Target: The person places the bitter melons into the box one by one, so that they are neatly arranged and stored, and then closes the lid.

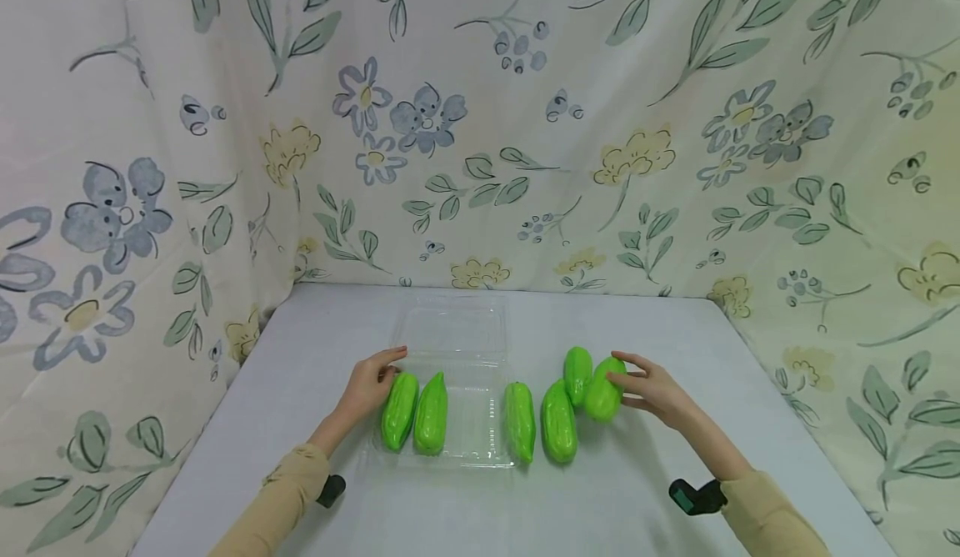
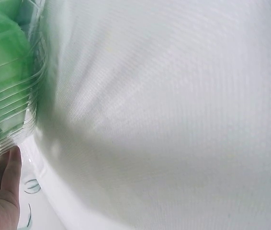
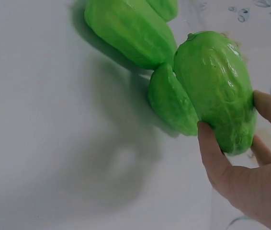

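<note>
In the head view, my right hand (image 1: 656, 390) holds a smooth green gourd (image 1: 604, 390) between thumb and fingers. The right wrist view shows this gourd (image 3: 214, 88) tilted over a smaller-looking gourd (image 3: 171, 100) beside it. A clear plastic clamshell box (image 1: 474, 424) lies with its lid folded back. Inside its left part are two gourds, one at the left (image 1: 400, 411) and another (image 1: 431, 415) beside it. My left hand (image 1: 369, 383) touches the box's left side; in the left wrist view its straight fingers (image 2: 12, 167) meet the ribbed plastic wall (image 2: 16, 103).
Right of the box lie a gourd (image 1: 520, 422) close along its rim, a thicker gourd (image 1: 558, 424) and another gourd (image 1: 577, 373) farther back. The transparent lid (image 1: 453, 323) extends toward the back of the white table (image 1: 630, 499). A floral curtain (image 1: 480, 232) hangs behind.
</note>
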A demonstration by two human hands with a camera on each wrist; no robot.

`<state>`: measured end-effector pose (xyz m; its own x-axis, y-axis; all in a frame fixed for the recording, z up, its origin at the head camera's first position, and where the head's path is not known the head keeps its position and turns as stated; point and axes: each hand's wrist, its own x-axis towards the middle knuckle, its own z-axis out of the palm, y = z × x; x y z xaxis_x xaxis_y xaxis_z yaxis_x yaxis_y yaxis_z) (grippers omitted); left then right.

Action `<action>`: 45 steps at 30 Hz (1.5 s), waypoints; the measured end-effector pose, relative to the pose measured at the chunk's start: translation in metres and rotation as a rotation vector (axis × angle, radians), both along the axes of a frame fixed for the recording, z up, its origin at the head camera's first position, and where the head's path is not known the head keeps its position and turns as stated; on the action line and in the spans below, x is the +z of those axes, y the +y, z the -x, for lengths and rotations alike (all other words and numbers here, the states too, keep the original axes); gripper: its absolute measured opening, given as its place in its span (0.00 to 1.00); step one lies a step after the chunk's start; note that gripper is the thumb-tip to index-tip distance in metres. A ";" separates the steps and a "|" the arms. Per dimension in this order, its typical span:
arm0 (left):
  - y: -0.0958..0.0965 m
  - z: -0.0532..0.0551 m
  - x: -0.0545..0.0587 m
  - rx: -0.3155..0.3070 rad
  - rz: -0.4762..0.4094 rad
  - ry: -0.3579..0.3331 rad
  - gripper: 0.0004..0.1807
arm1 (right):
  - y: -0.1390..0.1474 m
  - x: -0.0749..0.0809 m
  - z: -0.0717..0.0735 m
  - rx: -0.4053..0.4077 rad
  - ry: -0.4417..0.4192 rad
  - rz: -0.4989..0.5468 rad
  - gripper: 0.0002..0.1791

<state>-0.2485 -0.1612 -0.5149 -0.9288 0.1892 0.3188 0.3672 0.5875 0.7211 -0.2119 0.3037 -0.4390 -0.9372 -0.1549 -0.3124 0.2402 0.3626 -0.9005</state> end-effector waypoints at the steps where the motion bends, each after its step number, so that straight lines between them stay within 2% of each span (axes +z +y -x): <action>1: 0.000 0.000 0.000 0.000 0.001 0.002 0.21 | 0.000 0.000 0.001 -0.004 0.000 0.014 0.39; 7: 0.002 -0.001 0.002 0.008 -0.004 -0.005 0.22 | -0.002 0.004 0.004 -0.044 0.001 0.080 0.39; 12: 0.002 -0.001 0.002 0.005 -0.001 0.000 0.22 | -0.005 0.005 0.007 -0.047 0.022 0.103 0.39; 24: 0.000 0.001 -0.002 -0.002 -0.009 0.038 0.21 | -0.020 -0.006 0.009 -0.018 0.070 0.158 0.36; 32: 0.002 0.000 0.001 0.002 -0.003 0.001 0.22 | -0.035 -0.009 0.010 0.029 0.078 0.190 0.36; 45: 0.002 0.000 0.001 0.000 -0.005 0.014 0.21 | -0.063 -0.013 0.013 0.016 0.059 0.251 0.34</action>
<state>-0.2481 -0.1596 -0.5139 -0.9242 0.1876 0.3326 0.3772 0.5842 0.7186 -0.2246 0.2404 -0.4523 -0.9495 -0.2356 -0.2072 0.1807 0.1292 -0.9750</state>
